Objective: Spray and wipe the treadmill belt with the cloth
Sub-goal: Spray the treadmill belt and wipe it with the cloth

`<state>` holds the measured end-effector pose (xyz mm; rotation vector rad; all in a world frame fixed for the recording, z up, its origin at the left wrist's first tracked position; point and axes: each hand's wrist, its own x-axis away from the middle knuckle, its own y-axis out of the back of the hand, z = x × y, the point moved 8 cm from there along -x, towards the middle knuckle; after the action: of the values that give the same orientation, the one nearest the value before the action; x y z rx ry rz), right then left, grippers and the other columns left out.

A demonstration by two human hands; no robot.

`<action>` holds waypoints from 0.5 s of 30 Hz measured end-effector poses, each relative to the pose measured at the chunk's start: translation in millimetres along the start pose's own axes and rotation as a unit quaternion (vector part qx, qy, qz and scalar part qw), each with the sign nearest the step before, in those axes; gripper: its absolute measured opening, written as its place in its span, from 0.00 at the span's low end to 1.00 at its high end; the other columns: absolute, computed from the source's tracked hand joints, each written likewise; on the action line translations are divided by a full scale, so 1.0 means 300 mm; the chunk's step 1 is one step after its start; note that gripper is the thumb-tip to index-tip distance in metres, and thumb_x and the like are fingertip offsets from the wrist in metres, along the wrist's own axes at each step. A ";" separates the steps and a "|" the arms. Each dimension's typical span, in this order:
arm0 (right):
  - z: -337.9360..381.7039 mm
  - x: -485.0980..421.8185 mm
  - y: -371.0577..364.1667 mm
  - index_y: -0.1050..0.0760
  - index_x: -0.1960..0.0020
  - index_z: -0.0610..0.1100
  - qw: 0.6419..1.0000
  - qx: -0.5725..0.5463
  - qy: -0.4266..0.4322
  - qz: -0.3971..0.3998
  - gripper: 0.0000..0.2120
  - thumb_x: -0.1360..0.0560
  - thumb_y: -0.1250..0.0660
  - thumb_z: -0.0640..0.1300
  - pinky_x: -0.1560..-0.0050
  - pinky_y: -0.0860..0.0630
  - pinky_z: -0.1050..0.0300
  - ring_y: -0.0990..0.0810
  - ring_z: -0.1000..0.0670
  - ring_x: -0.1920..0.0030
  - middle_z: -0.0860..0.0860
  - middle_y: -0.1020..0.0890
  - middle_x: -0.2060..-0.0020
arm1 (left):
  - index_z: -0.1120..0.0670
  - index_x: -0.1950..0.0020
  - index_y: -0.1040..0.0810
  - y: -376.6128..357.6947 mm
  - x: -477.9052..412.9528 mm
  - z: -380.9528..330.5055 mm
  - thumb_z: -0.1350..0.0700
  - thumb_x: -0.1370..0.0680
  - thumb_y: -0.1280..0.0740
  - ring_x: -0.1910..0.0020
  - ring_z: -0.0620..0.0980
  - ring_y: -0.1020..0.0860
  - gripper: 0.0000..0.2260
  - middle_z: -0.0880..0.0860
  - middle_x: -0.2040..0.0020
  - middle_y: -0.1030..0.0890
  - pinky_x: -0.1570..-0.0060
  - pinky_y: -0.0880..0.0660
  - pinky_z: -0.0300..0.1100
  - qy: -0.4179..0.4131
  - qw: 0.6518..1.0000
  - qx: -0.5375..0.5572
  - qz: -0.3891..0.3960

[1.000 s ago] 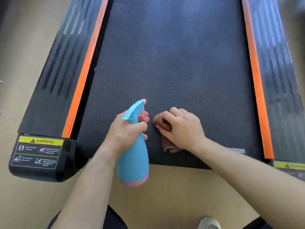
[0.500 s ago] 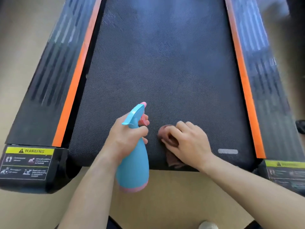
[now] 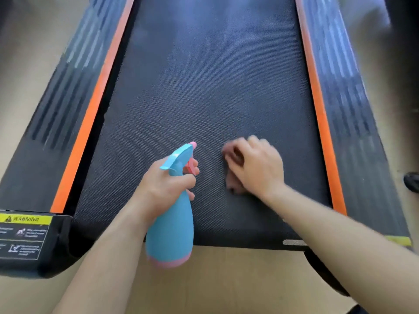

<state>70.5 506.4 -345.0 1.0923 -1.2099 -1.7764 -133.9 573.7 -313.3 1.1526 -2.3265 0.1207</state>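
The dark textured treadmill belt (image 3: 204,91) fills the middle of the view between two orange strips. My left hand (image 3: 163,184) grips a blue spray bottle (image 3: 171,227) with a pink trigger and base, its nozzle aimed up the belt. My right hand (image 3: 258,164) presses a small pinkish-brown cloth (image 3: 231,180) flat on the belt near its rear end. Most of the cloth is hidden under my palm and fingers, and the hand is blurred.
Black side rails with orange edges run along the left (image 3: 90,118) and right (image 3: 322,118). A rear end cap with a yellow warning label (image 3: 25,219) sits at lower left. Beige wood floor (image 3: 226,286) lies below the belt's end. A dark object (image 3: 411,181) rests at far right.
My right hand has pushed the cloth forward up the belt and slightly right. My left hand with the bottle has held its place. The view has moved closer.
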 end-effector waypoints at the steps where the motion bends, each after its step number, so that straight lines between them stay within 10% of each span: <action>1: -0.003 0.073 0.015 0.24 0.49 0.50 0.999 -0.014 0.034 0.016 0.16 0.23 0.37 0.62 0.61 0.26 0.48 0.25 0.43 0.58 0.49 0.25 0.58 | 0.41 0.36 0.19 -0.019 -0.012 -0.014 0.70 0.24 0.33 0.66 0.49 0.19 0.27 0.55 0.44 0.16 0.67 0.23 0.34 0.000 1.000 -0.011 0.011; 5: -0.073 -0.030 -0.003 0.23 0.50 0.50 0.996 0.006 0.091 0.011 0.17 0.23 0.38 0.64 0.62 0.24 0.49 0.23 0.42 0.58 0.49 0.23 0.59 | 0.43 0.37 0.18 -0.079 -0.032 -0.032 0.70 0.24 0.32 0.64 0.49 0.20 0.25 0.56 0.44 0.16 0.68 0.23 0.34 0.002 0.999 -0.022 0.039; 10: -0.233 -0.360 -0.062 0.26 0.42 0.50 0.997 0.018 -0.065 0.022 0.20 0.22 0.40 0.64 0.49 0.24 0.44 0.23 0.38 0.45 0.46 0.21 0.47 | 0.37 0.37 0.19 -0.110 -0.017 -0.045 0.70 0.24 0.33 0.65 0.49 0.20 0.29 0.54 0.45 0.16 0.65 0.21 0.36 -0.014 0.999 -0.039 0.031; 15: -0.160 -0.023 0.020 0.26 0.50 0.49 0.998 0.011 -0.051 -0.017 0.16 0.25 0.36 0.62 0.60 0.27 0.48 0.23 0.40 0.56 0.47 0.23 0.56 | 0.39 0.34 0.21 -0.198 -0.018 -0.106 0.70 0.24 0.34 0.64 0.48 0.21 0.29 0.56 0.44 0.17 0.66 0.22 0.33 -0.023 0.997 -0.048 0.048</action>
<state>117.7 494.2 -347.2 1.0518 -1.2822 -1.8685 -72.5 549.7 -298.1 1.0077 -2.3999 0.0177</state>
